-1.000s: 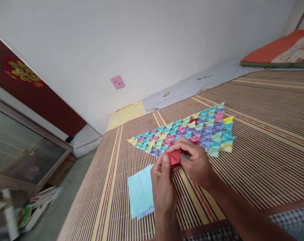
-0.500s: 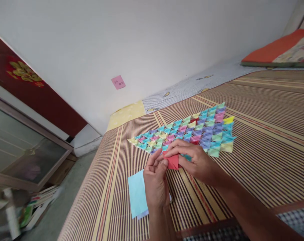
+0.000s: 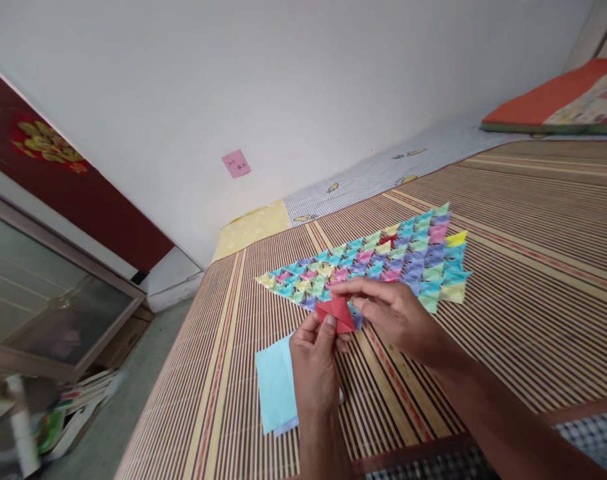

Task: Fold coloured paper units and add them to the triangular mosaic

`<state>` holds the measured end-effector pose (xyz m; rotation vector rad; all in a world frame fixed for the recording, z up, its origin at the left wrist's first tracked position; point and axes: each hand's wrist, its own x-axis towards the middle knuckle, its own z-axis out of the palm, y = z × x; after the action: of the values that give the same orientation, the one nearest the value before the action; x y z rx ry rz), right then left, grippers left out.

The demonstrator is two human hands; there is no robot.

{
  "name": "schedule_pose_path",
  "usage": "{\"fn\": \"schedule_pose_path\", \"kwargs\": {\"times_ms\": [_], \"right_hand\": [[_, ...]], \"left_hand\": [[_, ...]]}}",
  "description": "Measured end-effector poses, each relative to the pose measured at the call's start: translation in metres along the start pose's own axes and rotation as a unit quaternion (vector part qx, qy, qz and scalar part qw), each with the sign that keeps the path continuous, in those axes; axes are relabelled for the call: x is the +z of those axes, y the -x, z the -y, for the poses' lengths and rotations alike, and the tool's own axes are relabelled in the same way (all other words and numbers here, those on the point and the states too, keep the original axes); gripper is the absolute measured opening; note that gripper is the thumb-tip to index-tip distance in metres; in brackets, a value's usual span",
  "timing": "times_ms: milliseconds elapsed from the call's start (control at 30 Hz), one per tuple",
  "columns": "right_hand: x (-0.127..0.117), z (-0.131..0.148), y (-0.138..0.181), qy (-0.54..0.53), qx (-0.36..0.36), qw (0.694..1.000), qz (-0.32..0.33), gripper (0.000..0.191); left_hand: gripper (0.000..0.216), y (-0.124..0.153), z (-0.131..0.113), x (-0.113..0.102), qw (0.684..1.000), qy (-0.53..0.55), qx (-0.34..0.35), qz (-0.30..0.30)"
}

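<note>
A small red folded paper [image 3: 341, 312] is pinched between the thumb and fingers of my left hand [image 3: 314, 363]. Crossing creases and layered flaps show on its face. My right hand [image 3: 401, 320] hovers at the paper's upper right, its fingers stretched out and apart from the thumb, apparently holding nothing. Just behind both hands lies a triangular sheet of joined folded-paper pieces [image 3: 363, 257] in blue, green, pink, purple and yellow; the right hand covers part of its near edge. Light blue paper sheets [image 3: 274, 387] lie left of my left wrist, partly hidden by it.
A striped bamboo mat [image 3: 223, 373] covers the surface under everything. Behind it rises a white wall [image 3: 303, 80] with a pink note [image 3: 236, 163] stuck on. Folded orange bedding [image 3: 548, 97] lies at the far right. On the left stands a glass-fronted cabinet [image 3: 53, 287].
My right hand has let go of the red paper and drawn slightly up and right. The paper now faces up more fully, held by my left hand alone.
</note>
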<state>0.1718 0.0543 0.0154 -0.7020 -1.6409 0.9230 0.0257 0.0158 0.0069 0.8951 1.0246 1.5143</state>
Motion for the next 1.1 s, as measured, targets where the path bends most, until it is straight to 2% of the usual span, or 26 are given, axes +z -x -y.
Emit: {"fn": "schedule_pose_path", "kwargs": {"times_ms": [100,233,333,433,600,800,1000,1100], "right_hand": [[0.000,-0.002,-0.001,-0.005,0.063,0.998,0.006,0.021],[0.006,-0.004,-0.004,-0.004,0.074,0.997,0.015,0.015],[0.009,-0.005,-0.005,-0.062,0.062,0.996,-0.033,0.015],[0.010,-0.005,-0.005,-0.107,0.054,0.990,-0.078,0.015],[0.004,-0.003,-0.005,-0.106,0.064,0.991,-0.039,0.021],[0.000,-0.004,-0.006,-0.093,0.068,0.992,-0.055,0.025],[0.007,-0.003,-0.003,-0.170,0.111,0.978,-0.048,0.023],[0.010,-0.002,0.000,-0.183,0.096,0.978,-0.035,0.021]], "left_hand": [[0.021,0.001,0.001,-0.001,0.998,-0.062,0.014,0.009],[0.020,0.002,0.003,0.002,0.998,-0.055,0.016,0.021],[0.023,0.004,0.003,0.008,1.000,-0.016,0.005,0.026],[0.025,0.006,0.002,0.013,0.999,-0.023,-0.013,0.039],[0.024,0.007,0.005,0.010,0.996,-0.070,-0.014,0.044],[0.020,0.007,0.003,0.007,0.989,-0.096,-0.014,0.108],[0.035,0.008,0.002,0.009,0.983,-0.104,-0.010,0.152],[0.047,0.006,0.005,0.008,0.983,-0.098,-0.019,0.157]]}}
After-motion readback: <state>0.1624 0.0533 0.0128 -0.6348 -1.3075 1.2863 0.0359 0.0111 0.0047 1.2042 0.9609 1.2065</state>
